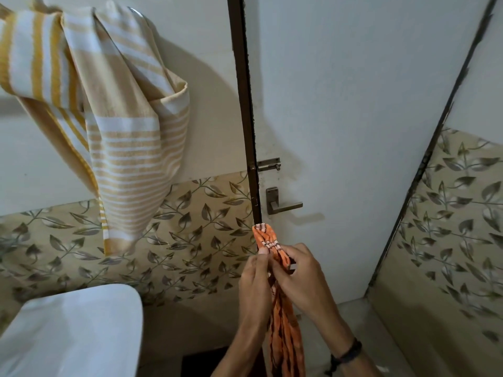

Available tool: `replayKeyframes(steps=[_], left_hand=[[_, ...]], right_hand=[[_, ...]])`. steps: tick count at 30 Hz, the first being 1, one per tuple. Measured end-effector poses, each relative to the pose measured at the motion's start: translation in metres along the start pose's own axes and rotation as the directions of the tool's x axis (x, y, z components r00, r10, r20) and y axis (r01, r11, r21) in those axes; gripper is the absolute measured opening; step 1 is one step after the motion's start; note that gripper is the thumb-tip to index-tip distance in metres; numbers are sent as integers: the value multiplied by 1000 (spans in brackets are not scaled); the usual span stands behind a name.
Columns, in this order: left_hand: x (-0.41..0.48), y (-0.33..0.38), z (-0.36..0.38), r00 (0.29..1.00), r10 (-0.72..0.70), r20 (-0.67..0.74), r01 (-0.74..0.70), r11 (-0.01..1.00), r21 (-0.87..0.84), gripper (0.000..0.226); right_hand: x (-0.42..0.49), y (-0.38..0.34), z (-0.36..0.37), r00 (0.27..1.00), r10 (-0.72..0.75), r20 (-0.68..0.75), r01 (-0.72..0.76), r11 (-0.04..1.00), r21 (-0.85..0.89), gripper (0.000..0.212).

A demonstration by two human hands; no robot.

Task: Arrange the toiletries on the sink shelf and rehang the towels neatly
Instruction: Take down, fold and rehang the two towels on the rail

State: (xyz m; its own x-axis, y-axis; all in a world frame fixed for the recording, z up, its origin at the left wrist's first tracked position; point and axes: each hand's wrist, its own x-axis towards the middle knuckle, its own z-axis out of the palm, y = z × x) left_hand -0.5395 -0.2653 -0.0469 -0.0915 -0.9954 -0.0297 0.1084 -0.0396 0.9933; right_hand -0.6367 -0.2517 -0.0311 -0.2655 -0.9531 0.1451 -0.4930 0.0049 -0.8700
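An orange towel point(283, 333) with dark stripes hangs bunched between both hands in the lower middle. My left hand point(254, 284) pinches its upper part from the left. My right hand point(302, 276) grips it from the right; a dark band sits on that wrist. The towel's top end point(265, 235) sticks up above my fingers. A yellow and white striped towel point(119, 137) hangs crumpled on the wall at upper left, draped unevenly from a metal holder point(137, 12) that is mostly hidden.
A white sink point(81, 325) fills the lower left corner. A white door with a lever handle point(283, 204) and a sliding bolt point(269, 164) stands straight ahead in a dark frame point(245, 104). Leaf-patterned tiles point(190, 240) cover the lower walls.
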Motion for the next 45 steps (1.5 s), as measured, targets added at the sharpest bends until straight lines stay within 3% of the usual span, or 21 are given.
replayKeyframes(steps=[3,7,11,12,13,15,16,18,21,23,26,30,34,37,39,42,44,45], left_hand=[[0,8,-6,997,22,68,-22,1000,-6,65],[10,26,-16,990,41,138,-33,998,-60,50],[35,42,-34,970,225,93,-233,969,86,22],[43,46,-40,959,266,99,-279,948,155,37],[51,49,-47,952,269,147,-294,935,196,57],[66,55,-56,944,142,298,-213,952,221,86],[70,59,-58,923,80,377,-169,963,211,87],[76,63,-58,890,51,454,-152,970,188,62],[76,69,-48,912,155,381,-217,968,127,23],[74,72,-40,915,210,344,-252,964,80,19],[73,72,-33,907,252,339,-285,957,52,18],[73,73,-32,913,257,317,-292,954,65,19],[69,66,-27,938,326,114,-336,939,80,44],[53,52,-23,916,400,-22,-389,903,181,58],[34,38,-20,916,390,96,-402,890,218,68],[7,13,-5,913,251,323,-337,909,246,102],[-2,-3,9,937,184,296,-270,921,281,102],[-5,-8,14,965,154,214,-214,930,299,90]], right_hand=[[3,1,-6,999,-43,14,43,998,39,19],[16,3,-27,999,-35,-26,40,979,201,19],[25,-3,-50,997,-57,42,40,943,331,21],[26,-6,-56,995,-75,62,48,935,352,22],[26,-9,-62,991,-97,87,58,929,365,21],[27,-15,-74,978,-152,143,86,919,385,20],[27,-18,-78,970,-182,161,107,914,390,20],[28,-22,-85,964,-217,152,148,917,371,22],[28,-21,-88,981,-178,80,138,921,365,18],[25,-17,-90,989,-143,22,124,916,381,12],[18,-11,-88,988,-150,-32,153,954,260,39],[18,-12,-79,980,-166,-111,178,978,107,28],[24,-22,-72,981,-137,-140,155,979,129,18],[28,-29,-61,974,-107,-200,138,979,150,14],[30,-35,-55,966,-94,-243,132,980,147,12],[31,-46,-47,960,-84,-269,125,982,141,13],[31,-55,-40,957,-96,-273,133,984,121,15],[30,-58,-37,955,-107,-277,141,984,105,15]])
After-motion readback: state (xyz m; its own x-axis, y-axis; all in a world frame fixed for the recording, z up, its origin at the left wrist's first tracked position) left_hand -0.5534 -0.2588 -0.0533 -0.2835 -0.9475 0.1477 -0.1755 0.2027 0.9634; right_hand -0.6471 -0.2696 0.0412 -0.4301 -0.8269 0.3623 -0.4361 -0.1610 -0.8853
